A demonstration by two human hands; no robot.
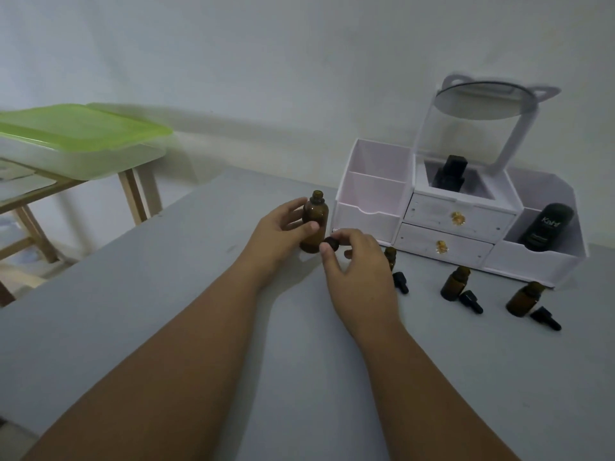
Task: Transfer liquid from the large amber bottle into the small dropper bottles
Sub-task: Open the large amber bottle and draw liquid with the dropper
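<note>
Grey matte tabletop (166, 311) is spread beneath a white plastic drawer organiser (429, 227). Upright on it, the uncapped large amber glass bottle (315, 227) is gripped by the left hand (283, 234); its small dark round cap (330, 244) is pinched by the right hand (359, 264). Three small amber dropper bottles (454, 283) are stood nearby beside black droppers (471, 301).

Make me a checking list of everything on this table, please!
Surface: grey table, nothing spilled that shows.
Job's things: large amber bottle upright, uncapped; its dark cap off; three small dropper bottles open, droppers lying beside them.
Clutter: white organiser holding a black tube and a dark bottle.
Grips: left hand holds the big bottle; right hand pinches the cap.
Cables: nothing seen.
Surroundings: green-lidded box on a wooden stand.
</note>
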